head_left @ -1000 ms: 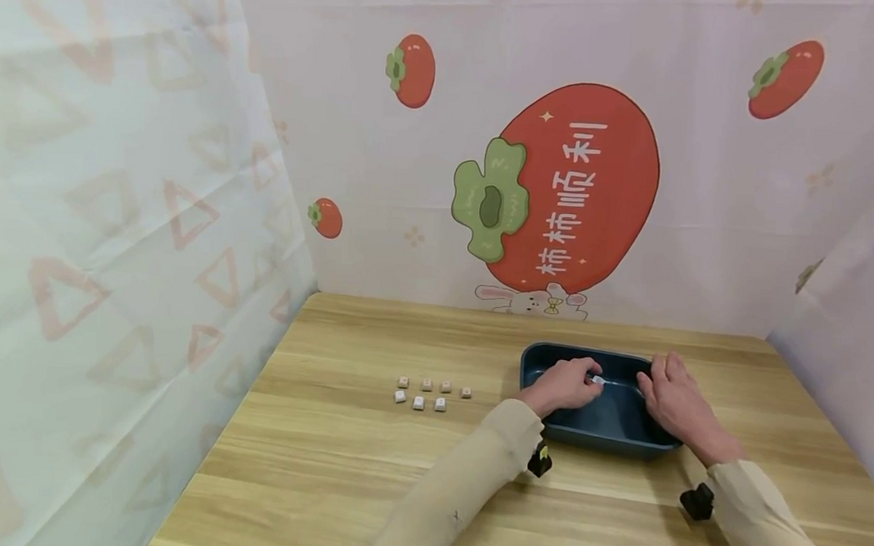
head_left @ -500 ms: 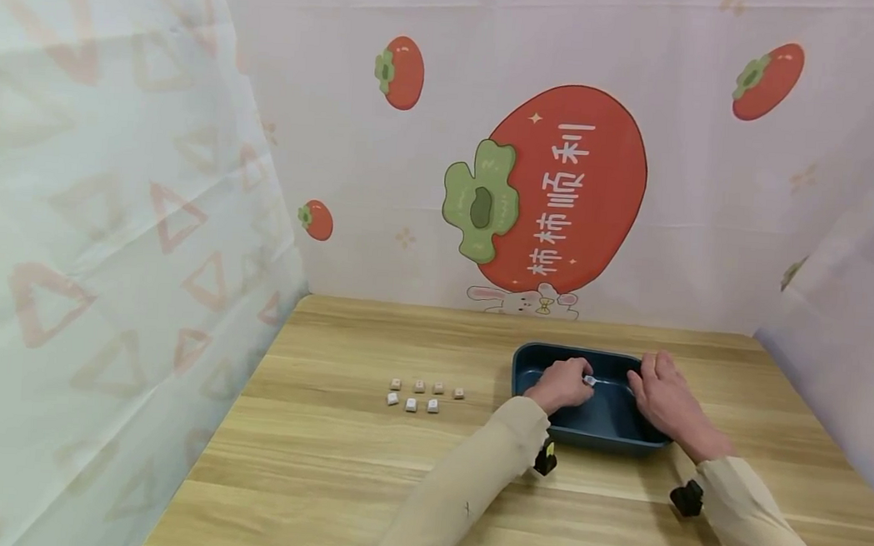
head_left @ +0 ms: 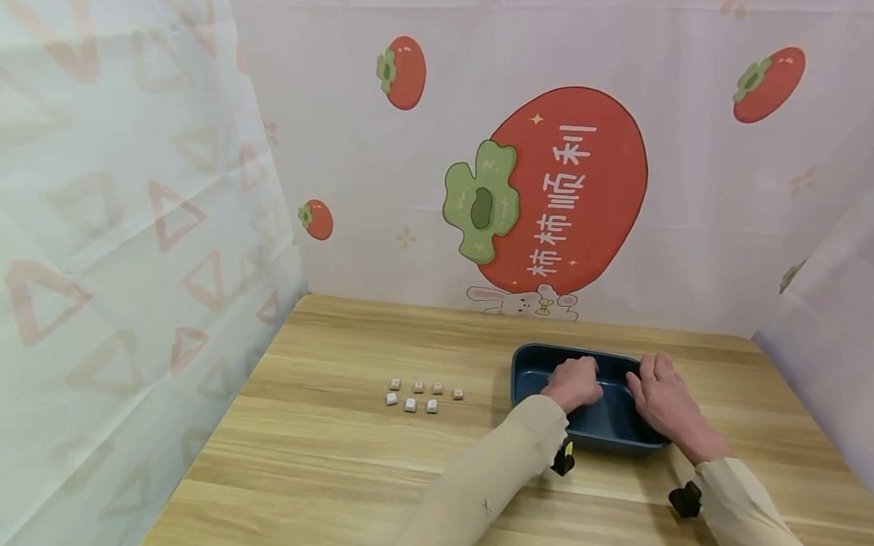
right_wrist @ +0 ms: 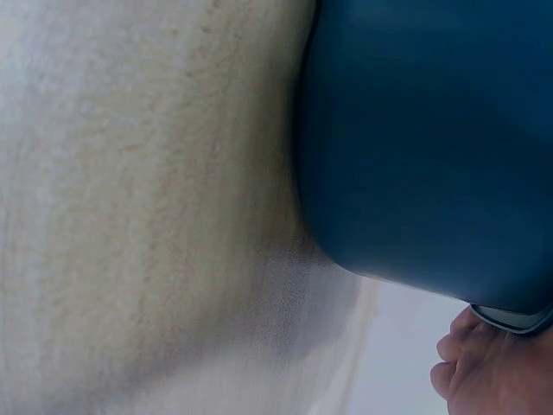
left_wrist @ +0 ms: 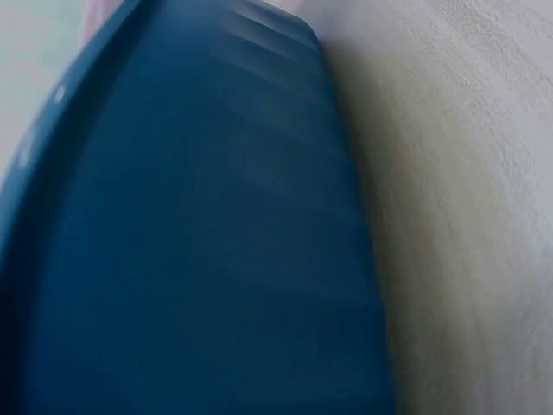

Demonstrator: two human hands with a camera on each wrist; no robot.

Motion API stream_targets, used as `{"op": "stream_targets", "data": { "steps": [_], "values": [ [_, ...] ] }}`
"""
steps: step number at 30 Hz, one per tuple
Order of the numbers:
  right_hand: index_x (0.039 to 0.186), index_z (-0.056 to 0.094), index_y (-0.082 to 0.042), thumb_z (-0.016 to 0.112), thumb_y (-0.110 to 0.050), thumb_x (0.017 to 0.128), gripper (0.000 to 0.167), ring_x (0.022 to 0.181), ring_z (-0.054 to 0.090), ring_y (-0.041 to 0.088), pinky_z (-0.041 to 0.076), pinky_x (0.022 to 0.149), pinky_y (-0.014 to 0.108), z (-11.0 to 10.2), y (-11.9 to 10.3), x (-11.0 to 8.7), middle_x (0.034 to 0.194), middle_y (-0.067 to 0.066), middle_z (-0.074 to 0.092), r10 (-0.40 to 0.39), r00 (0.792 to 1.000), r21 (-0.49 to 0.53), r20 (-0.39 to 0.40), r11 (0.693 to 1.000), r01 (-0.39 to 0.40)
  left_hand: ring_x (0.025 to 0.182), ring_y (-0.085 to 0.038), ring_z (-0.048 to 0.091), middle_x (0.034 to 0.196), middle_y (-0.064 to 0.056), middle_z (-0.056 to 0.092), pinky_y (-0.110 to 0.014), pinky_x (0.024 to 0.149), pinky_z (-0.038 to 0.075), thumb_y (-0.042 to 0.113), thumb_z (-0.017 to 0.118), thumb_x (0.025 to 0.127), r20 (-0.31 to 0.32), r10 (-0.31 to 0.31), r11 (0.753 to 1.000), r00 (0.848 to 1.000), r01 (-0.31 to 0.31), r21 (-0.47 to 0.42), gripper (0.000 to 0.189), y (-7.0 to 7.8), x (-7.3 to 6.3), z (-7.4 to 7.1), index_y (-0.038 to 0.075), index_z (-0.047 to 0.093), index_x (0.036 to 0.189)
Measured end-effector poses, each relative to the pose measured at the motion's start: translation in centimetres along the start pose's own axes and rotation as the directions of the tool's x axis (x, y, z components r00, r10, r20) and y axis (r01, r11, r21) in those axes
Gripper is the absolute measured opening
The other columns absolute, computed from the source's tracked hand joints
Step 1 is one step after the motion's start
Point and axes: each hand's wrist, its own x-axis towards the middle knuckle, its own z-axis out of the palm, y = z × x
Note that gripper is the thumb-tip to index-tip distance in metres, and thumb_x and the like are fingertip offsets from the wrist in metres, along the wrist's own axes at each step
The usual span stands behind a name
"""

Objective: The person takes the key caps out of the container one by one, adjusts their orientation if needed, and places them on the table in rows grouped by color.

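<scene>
A dark blue rectangular tray (head_left: 594, 440) stands on the right half of the table. My left hand (head_left: 574, 385) is inside it near the back wall, fingers curled down over a small white keycap that half a second ago showed at the fingertips; the hand covers it now. My right hand (head_left: 665, 400) grips the tray's right end, thumb inside the wall and fingers over the rim. In the right wrist view, the fingers (right_wrist: 467, 350) show at the tray rim (right_wrist: 510, 318). Only the tray's outer wall (left_wrist: 216, 216) fills the left wrist view, without the hand.
Several light keycaps lie left of the tray in two loose rows, among them a white keycap (head_left: 410, 405) in front and a beige keycap (head_left: 418, 386) behind. The wood-grain table (head_left: 305, 465) ends at a patterned cloth wall (head_left: 384, 153).
My left hand has shifted right and turned within the tray, so the white keycap is out of sight. The right hand stays on the rim. The head view has swung slightly.
</scene>
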Motion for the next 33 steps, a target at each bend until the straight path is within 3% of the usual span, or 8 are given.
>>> {"op": "stream_targets", "data": {
  "steps": [3,8,16,22,24,28,31,33],
  "values": [
    [0.128,0.037,0.024,0.048,-0.012,0.101,0.047,0.122,0.038,0.062,0.035,0.099,0.069,-0.2,-0.2,0.0,0.129,0.049,0.036,-0.009,1.000,-0.005,-0.012,1.000,0.009,0.078,-0.012,0.056,0.115,0.009,0.067,-0.027,0.071,0.049,0.029,0.068,0.090,0.001,-0.009,1.000,1.000,0.009,0.001,0.034,0.1,0.2,0.2,0.030,0.063,0.124],
    [0.122,0.043,0.023,0.053,-0.009,0.097,0.042,0.113,0.044,0.059,0.040,0.092,0.068,-0.3,-0.2,0.0,0.119,0.046,0.042,-0.058,0.994,-0.033,-0.096,0.998,0.055,0.085,-0.011,0.058,0.121,0.011,0.066,-0.029,0.079,0.051,0.030,0.067,0.091,0.012,-0.027,0.999,1.000,0.028,-0.033,0.037,-0.1,0.4,0.4,0.033,0.061,0.127],
    [0.130,0.037,0.024,0.047,-0.015,0.102,0.049,0.124,0.035,0.063,0.033,0.102,0.069,-0.3,-0.1,0.1,0.132,0.050,0.034,0.012,0.999,-0.011,0.041,1.000,-0.012,0.092,-0.010,0.058,0.122,0.012,0.065,-0.030,0.086,0.051,0.029,0.068,0.090,0.045,-0.050,0.995,0.998,0.054,-0.087,0.035,-0.5,0.5,0.8,0.030,0.064,0.125],
    [0.131,0.036,0.023,0.045,-0.016,0.102,0.050,0.126,0.033,0.063,0.031,0.103,0.070,-0.3,-0.1,0.0,0.135,0.050,0.033,0.026,0.998,0.008,0.051,1.000,-0.027,0.088,-0.012,0.056,0.118,0.010,0.066,-0.030,0.084,0.051,0.027,0.069,0.089,0.045,-0.064,0.992,0.997,0.069,-0.110,0.032,-0.6,0.5,0.9,0.028,0.066,0.121],
    [0.132,0.035,0.024,0.044,-0.018,0.103,0.051,0.126,0.033,0.063,0.031,0.103,0.070,-0.3,-0.1,0.0,0.135,0.051,0.032,0.030,0.998,0.008,0.060,0.999,-0.031,0.085,-0.012,0.055,0.113,0.009,0.066,-0.029,0.080,0.051,0.026,0.069,0.088,0.044,-0.074,0.991,0.996,0.078,-0.107,0.029,-0.5,0.4,0.8,0.026,0.067,0.117],
    [0.133,0.033,0.024,0.042,-0.018,0.104,0.052,0.127,0.031,0.064,0.030,0.103,0.070,-0.3,-0.2,0.0,0.136,0.051,0.030,0.036,0.997,0.014,0.069,0.999,-0.037,0.071,-0.017,0.056,0.087,0.002,0.064,-0.031,0.064,0.047,0.027,0.068,0.089,0.050,-0.121,0.990,0.991,0.124,-0.068,0.009,-0.3,-0.1,0.5,0.018,0.068,0.091],
    [0.132,0.034,0.024,0.043,-0.017,0.103,0.051,0.126,0.032,0.064,0.031,0.102,0.070,-0.3,-0.1,0.0,0.136,0.051,0.031,0.028,0.998,0.019,0.054,0.999,-0.029,0.064,-0.020,0.054,0.071,-0.003,0.056,-0.033,0.056,0.042,0.029,0.068,0.090,0.054,-0.164,0.986,0.985,0.166,-0.036,0.022,0.0,-0.4,0.3,0.014,0.062,0.075],
    [0.132,0.034,0.023,0.044,-0.017,0.103,0.050,0.126,0.033,0.064,0.031,0.102,0.071,-0.2,-0.1,-0.1,0.135,0.051,0.031,0.023,0.999,0.019,0.045,1.000,-0.024,0.062,-0.020,0.053,0.067,-0.003,0.054,-0.033,0.054,0.041,0.029,0.067,0.090,0.052,-0.174,0.984,0.983,0.176,-0.022,0.024,0.0,-0.6,0.2,0.013,0.060,0.073]
  ]
}}
